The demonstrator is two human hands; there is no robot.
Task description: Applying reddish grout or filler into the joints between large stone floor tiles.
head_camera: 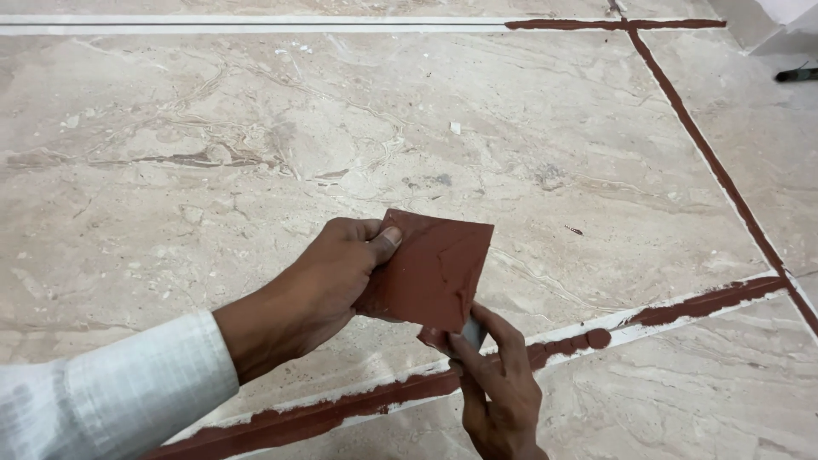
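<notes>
My left hand (pixel 328 273) holds a square flat piece (pixel 434 268) smeared with red-brown paste, thumb pressed on its upper left edge. My right hand (pixel 503 383) grips a small grey scraper (pixel 471 330) whose tip meets the lower edge of the square piece, where a lump of the paste sits. Both hands hover above a floor joint (pixel 562 345) partly filled with the same red-brown paste, edged with white tape. My left arm wears a white sleeve (pixel 102 400).
Beige marble floor tiles (pixel 341 145) lie all around. Another red-filled joint (pixel 716 166) runs diagonally at the right and along the top right. A white taped joint (pixel 256 24) crosses the top. A dark object (pixel 797 75) lies at the far right edge.
</notes>
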